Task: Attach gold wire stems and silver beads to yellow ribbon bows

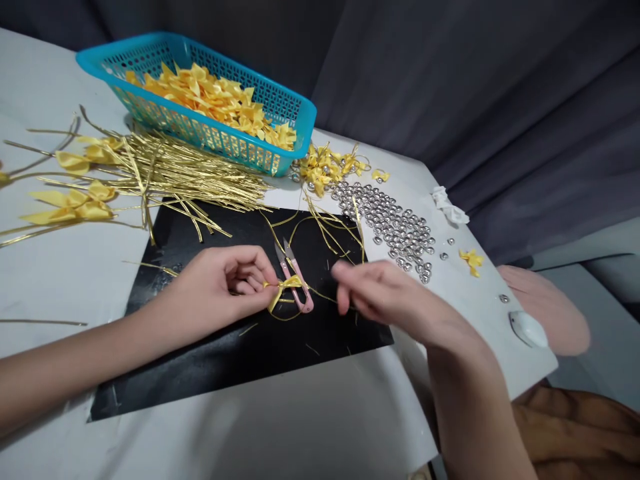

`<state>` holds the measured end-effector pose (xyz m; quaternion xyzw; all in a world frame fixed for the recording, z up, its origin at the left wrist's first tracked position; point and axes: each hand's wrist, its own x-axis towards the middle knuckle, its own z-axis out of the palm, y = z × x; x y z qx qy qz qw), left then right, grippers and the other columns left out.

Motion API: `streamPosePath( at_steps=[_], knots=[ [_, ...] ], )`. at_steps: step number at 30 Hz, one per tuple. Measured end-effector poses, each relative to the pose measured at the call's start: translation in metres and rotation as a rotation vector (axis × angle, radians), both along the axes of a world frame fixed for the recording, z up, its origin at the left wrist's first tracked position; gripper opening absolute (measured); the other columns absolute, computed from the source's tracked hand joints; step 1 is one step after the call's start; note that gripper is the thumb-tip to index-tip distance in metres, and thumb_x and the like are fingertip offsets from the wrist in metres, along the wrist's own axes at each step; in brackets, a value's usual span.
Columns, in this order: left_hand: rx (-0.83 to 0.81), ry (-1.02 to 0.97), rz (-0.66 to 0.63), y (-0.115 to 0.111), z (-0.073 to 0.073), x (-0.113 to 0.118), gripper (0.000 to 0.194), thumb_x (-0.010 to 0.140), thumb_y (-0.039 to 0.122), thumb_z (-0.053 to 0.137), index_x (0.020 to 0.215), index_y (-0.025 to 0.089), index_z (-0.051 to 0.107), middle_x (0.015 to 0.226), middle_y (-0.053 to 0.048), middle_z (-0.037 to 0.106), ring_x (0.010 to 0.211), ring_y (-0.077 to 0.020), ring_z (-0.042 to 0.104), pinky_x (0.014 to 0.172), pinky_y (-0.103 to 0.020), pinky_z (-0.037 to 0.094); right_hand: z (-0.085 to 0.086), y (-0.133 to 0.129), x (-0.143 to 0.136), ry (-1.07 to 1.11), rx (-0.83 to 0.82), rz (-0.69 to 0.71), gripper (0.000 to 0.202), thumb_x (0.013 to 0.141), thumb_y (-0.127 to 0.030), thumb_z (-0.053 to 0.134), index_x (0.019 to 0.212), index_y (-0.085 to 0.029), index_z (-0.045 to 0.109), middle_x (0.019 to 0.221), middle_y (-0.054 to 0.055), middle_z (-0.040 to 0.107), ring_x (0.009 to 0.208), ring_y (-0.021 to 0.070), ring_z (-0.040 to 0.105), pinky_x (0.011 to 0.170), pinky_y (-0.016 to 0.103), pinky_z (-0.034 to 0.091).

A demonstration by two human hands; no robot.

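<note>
A small yellow ribbon bow (289,283) is pinched between the thumb and forefinger of my left hand (240,280), which is closed over the black mat. Thin gold cord (320,293) runs from the bow towards my right hand (375,287). That hand hovers over the mat's right side with curled fingers, smeared by motion; whether they grip the cord cannot be made out. Just behind the bow, pink-handled thread snips (303,297) lie on the black mat (200,367), blades pointing away from me. Loops of cord lie around the snips.
A blue basket (200,127) full of yellow bows stands at the back. Gold twist ties (185,170) lie in front of it, with ribbon flowers (75,203) at left. Right of the basket are finished-looking bows (325,167), silver beads (395,223) and a white mouse-shaped object (528,329).
</note>
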<state>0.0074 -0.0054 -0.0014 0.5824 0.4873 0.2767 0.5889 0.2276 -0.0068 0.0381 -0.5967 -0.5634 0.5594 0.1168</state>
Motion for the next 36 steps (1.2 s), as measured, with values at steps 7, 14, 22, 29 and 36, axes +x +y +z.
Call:
streamPosePath(
  at_steps=[7,14,22,29,36],
  knots=[
    [-0.018,-0.048,0.014,0.001,0.001,0.001,0.014,0.063,0.024,0.067,0.062,0.016,0.055,0.056,0.004,0.061,0.051,-0.0063,0.051,0.051,-0.015,0.042,-0.006,-0.009,-0.005,-0.230,-0.071,0.197,0.054,0.079,-0.064,0.051,0.060,-0.020,0.028,0.052,-0.008,0.022,0.047,0.0065,0.015,0.040,0.023,0.010],
    [-0.001,-0.023,0.012,0.000,0.001,0.001,0.015,0.064,0.028,0.066,0.062,0.016,0.057,0.055,0.003,0.058,0.051,-0.0075,0.050,0.049,-0.017,0.040,-0.001,-0.008,-0.005,-0.110,0.039,0.127,0.040,0.094,-0.045,0.036,0.064,-0.019,0.037,0.060,-0.005,0.030,0.053,0.0086,0.025,0.046,0.022,0.022],
    [0.027,-0.034,0.026,0.000,0.004,-0.002,0.017,0.066,0.031,0.067,0.068,0.016,0.059,0.058,0.002,0.060,0.053,-0.0091,0.054,0.049,-0.016,0.042,0.005,-0.023,-0.027,0.060,0.462,0.038,0.015,0.097,-0.023,0.035,0.098,-0.020,0.049,0.078,-0.002,0.056,0.066,0.0079,0.050,0.059,0.020,0.038],
    [0.022,-0.058,0.060,0.001,0.004,-0.005,0.014,0.065,0.028,0.066,0.074,0.018,0.062,0.056,0.003,0.065,0.051,-0.0100,0.058,0.048,-0.015,0.042,-0.018,-0.042,-0.046,0.019,0.528,-0.095,0.015,0.094,-0.029,0.043,0.084,-0.019,0.049,0.064,-0.002,0.059,0.050,0.0078,0.049,0.047,0.019,0.036],
    [0.029,-0.047,0.038,0.001,0.003,-0.005,0.009,0.066,0.026,0.066,0.069,0.018,0.064,0.057,0.004,0.064,0.051,-0.0088,0.056,0.049,-0.014,0.041,-0.019,-0.049,-0.053,0.050,0.672,-0.038,0.011,0.083,-0.011,0.049,0.077,-0.019,0.047,0.055,-0.007,0.042,0.043,0.0041,0.036,0.040,0.016,0.026]
  ],
)
